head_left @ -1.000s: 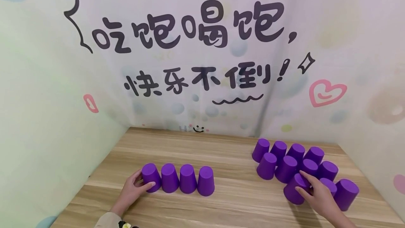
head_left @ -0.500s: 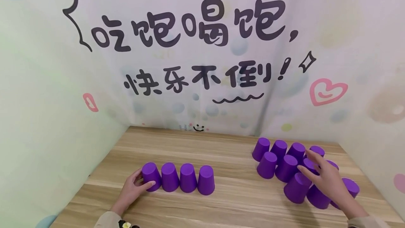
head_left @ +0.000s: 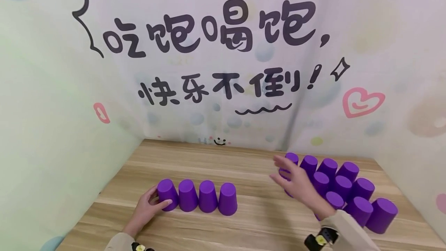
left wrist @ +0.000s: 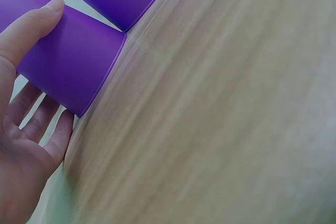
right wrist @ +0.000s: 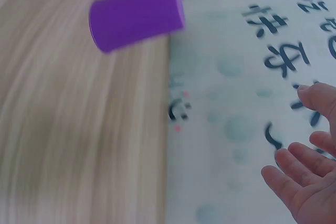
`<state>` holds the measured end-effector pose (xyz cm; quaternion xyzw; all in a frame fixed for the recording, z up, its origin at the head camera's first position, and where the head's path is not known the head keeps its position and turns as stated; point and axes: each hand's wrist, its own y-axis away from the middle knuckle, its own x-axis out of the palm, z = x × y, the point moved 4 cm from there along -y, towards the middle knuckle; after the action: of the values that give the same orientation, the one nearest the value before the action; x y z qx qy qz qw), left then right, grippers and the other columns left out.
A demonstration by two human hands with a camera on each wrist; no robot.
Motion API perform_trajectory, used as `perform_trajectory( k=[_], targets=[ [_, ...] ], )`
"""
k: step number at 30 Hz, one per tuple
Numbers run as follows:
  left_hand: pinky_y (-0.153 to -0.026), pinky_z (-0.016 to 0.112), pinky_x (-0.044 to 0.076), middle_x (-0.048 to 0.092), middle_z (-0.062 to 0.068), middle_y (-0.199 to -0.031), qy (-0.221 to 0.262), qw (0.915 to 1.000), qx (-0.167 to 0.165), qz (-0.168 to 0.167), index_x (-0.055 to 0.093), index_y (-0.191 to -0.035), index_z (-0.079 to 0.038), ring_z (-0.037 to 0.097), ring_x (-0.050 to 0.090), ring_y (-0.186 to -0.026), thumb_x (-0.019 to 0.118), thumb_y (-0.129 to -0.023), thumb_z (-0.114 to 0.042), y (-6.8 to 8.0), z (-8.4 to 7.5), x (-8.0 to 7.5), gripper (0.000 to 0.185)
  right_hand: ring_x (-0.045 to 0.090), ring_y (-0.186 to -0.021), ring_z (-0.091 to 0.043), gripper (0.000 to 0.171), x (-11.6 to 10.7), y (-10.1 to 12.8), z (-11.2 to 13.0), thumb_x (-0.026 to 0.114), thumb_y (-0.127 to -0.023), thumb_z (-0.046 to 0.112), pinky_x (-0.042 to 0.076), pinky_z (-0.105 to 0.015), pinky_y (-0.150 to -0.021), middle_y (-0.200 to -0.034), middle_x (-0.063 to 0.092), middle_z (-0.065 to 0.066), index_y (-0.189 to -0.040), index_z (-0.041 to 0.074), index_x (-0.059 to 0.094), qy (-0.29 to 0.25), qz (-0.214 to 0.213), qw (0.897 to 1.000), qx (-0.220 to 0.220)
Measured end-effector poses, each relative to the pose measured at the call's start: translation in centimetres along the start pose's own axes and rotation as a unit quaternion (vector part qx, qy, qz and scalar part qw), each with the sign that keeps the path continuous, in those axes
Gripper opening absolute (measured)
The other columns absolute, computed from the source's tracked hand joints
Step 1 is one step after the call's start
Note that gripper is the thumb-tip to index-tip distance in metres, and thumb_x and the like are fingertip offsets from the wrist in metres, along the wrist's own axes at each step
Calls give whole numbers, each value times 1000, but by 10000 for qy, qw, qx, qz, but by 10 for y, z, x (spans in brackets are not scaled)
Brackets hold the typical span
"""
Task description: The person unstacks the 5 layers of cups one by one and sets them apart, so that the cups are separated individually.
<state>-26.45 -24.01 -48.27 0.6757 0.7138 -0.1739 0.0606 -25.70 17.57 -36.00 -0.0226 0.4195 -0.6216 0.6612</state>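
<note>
Two hands: left hand (head_left: 148, 209) grips the end cup (head_left: 167, 194) (row of four); right hand (head_left: 296, 183) hovers spread, empty.

We see purple cups (head_left: 196, 196), all one plain shade. Table (head_left: 251, 224): light wood grain. Wall (head_left: 216, 69): pastel dots, black lettering, pink heart (head_left: 362, 102).

Purple cups, inverted on the wooden table (head_left: 258, 220): 4 in the row (head_left: 197, 196) toward the left edge. The cluster (head_left: 345, 191) toward the right edge shows at least 10; the right hand (head_left: 296, 183) hides part of it, so the exact total cannot be told. Hands in view: 2, including the left hand (head_left: 148, 210).
</note>
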Motion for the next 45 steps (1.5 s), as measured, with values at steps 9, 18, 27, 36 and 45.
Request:
perform_trajectory(
  k=[9, 18, 27, 36, 45],
  targets=[
    [-90, 35, 43, 49, 25, -119, 40, 10000, -48, 46, 42, -126, 5, 31, 47, -108, 71, -73, -8, -1, 1, 1, 62, 48, -107, -38, 51, 84, 0, 3, 65, -79, 8, 45, -46, -85, -120, 48, -26, -123, -9, 44, -883, 1188, 9874, 564],
    [-87, 27, 45, 51, 24, -116, -68, 10000, 53, -43, 43, -125, 6, -6, 47, -92, 72, -72, -7, -2, 5, 0, 61, 50, -104, -38, 55, 127, 8, -2, 67, -79, 11, 48, -44, -81, -118, 50, -25, -125, -8, 42, -1164, 1831, 9734, 739],
    [-87, 32, 45, 51, 25, -115, -74, 9999, 125, -54, 42, -125, 7, -6, 47, -91, 72, -72, -7, -2, 5, 0, 62, 53, -98, -40, 45, 121, 7, 20, 65, -77, -1, 50, -41, -78, -109, 54, -25, -117, -11, 46, -1582, 1595, 9700, 934],
    [-88, 34, 45, 50, 25, -118, -76, 9999, 61, -35, 42, -126, 7, 18, 51, -103, 72, -73, -7, -2, 4, 0, 63, 54, -96, -39, 45, 120, 10, 10, 66, -77, 0, 50, -41, -77, -106, 55, -25, -117, -10, 46, -1529, 1605, 9703, 967],
    [-88, 30, 45, 48, 27, -119, -98, 10000, -7, -17, 40, -126, 8, 32, 48, -107, 71, -73, -7, -1, -1, 1, 63, 54, -98, -35, 48, 97, 15, -10, 67, -79, 12, 50, -37, -79, -109, 55, -20, -118, -5, 46, -1411, 1617, 9723, 928]
  ],
)
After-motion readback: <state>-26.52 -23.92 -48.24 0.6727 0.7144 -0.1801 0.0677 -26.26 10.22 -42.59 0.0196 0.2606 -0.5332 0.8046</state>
